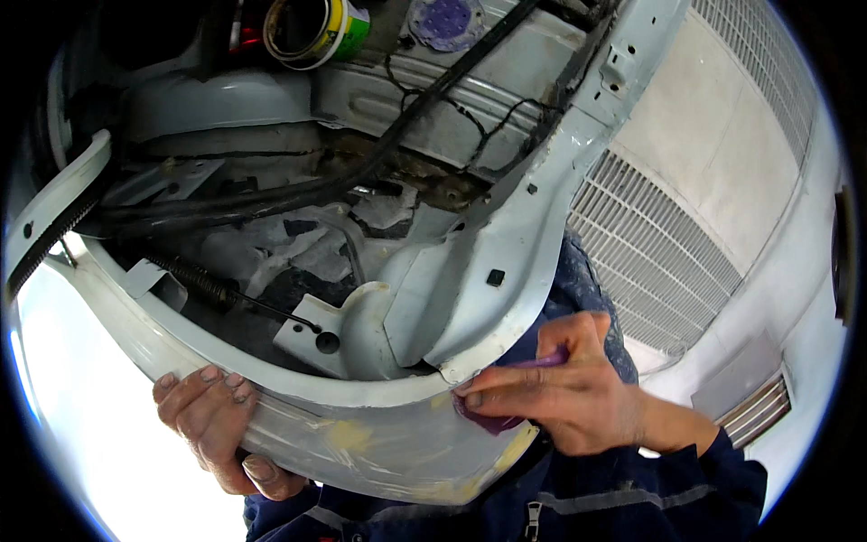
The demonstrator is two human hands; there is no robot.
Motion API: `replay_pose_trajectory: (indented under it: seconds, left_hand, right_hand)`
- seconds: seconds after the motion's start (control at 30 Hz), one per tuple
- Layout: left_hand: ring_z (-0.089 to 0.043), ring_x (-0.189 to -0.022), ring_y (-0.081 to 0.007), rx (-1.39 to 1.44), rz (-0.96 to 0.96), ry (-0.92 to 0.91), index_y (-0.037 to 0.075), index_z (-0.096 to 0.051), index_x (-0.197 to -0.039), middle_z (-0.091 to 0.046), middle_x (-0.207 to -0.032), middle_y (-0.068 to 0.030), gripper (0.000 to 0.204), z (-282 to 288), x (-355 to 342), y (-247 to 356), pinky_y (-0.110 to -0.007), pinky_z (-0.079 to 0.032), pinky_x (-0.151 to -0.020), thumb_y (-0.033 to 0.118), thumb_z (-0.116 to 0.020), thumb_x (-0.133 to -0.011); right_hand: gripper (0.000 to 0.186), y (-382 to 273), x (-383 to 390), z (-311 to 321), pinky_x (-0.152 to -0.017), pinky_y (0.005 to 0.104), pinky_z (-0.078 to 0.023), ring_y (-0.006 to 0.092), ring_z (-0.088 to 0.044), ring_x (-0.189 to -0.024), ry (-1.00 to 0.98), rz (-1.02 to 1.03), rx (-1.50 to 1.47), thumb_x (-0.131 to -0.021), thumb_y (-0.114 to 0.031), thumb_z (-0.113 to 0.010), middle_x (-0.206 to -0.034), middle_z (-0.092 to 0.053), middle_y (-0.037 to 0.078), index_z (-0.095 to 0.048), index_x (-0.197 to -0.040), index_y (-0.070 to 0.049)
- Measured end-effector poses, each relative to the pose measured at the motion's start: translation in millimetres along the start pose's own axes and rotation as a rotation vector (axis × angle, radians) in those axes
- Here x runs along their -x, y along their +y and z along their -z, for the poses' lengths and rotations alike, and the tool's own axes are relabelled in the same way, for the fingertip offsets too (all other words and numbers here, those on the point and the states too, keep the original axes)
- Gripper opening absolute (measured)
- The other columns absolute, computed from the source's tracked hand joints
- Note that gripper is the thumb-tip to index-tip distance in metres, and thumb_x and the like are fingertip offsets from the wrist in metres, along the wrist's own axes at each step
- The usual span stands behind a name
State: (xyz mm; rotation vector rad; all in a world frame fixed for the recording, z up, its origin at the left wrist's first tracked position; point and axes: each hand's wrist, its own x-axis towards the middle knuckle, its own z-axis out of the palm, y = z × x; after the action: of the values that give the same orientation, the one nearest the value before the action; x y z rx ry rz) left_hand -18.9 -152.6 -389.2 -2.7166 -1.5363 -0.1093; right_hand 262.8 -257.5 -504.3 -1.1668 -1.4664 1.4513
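Two bare hands work the curved lower edge of a pale blue-white car body panel (361,443), seen from above with the open body shell behind it. The right hand (560,402) presses a folded piece of purple abrasive sheet (492,420) against the panel's edge, just where the upright pillar (506,262) meets the curve; its grip is closed around the sheet, fingertips flat on it and thumb behind. The left hand (217,425) steadies the panel from the other side, fingers curled over the top lip and thumb hooked beneath, so its grip is wrapped on the metal itself. Yellowish patches of filler (348,438) show through the paint along the curve, some feathered thin at their margins, others nearer the lower right corner looking thicker and less blended. Judging from that, the smoothing seems partly done: the stretch between the hands looks dull and rubbed back, while the corner beneath the right hand appears to be the part now being worked, and the patches have not yet been evened to one surface. Inside the shell, black cables (379,163) and a coiled spring (194,280) lie exposed, with torn sheets of pale covering below them. A roll of tape (312,32) and a purple sanding disc (447,20) rest on the far ledge. A grated floor (650,262) runs to the right.
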Motion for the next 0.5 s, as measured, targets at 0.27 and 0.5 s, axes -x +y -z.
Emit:
replay_pose_trajectory:
  seconds: [0.27, 0.5]
  left_hand:
    - [-0.058, -0.105, -0.0266, 0.01, -0.005, 0.001, 0.014, -0.06, -0.089, -0.066, -0.09, -0.0047, 0.045, -2, -4, 4, -0.056, -0.032, -0.113, 0.046, -0.03, -0.097]
    - [-0.06, -0.1, -0.0265, -0.002, -0.004, 0.037, 0.014, -0.06, -0.085, -0.066, -0.088, -0.0052, 0.044, -5, -7, 6, -0.057, -0.035, -0.111, 0.045, -0.031, -0.095]
  right_hand:
    - [0.033, -8, 3, -2, -0.082, 0.0315, -0.028, 0.0159, -0.044, -0.095, 0.059, -0.049, 0.137, -0.082, -0.014, -0.067, -0.131, -0.067, -0.012, -0.075, -0.112, -0.025]
    - [0.027, -14, 0, -10, -0.083, 0.032, -0.027, 0.015, -0.044, -0.095, 0.103, -0.006, 0.158, -0.08, -0.017, -0.066, -0.128, -0.069, -0.012, -0.076, -0.104, -0.024]
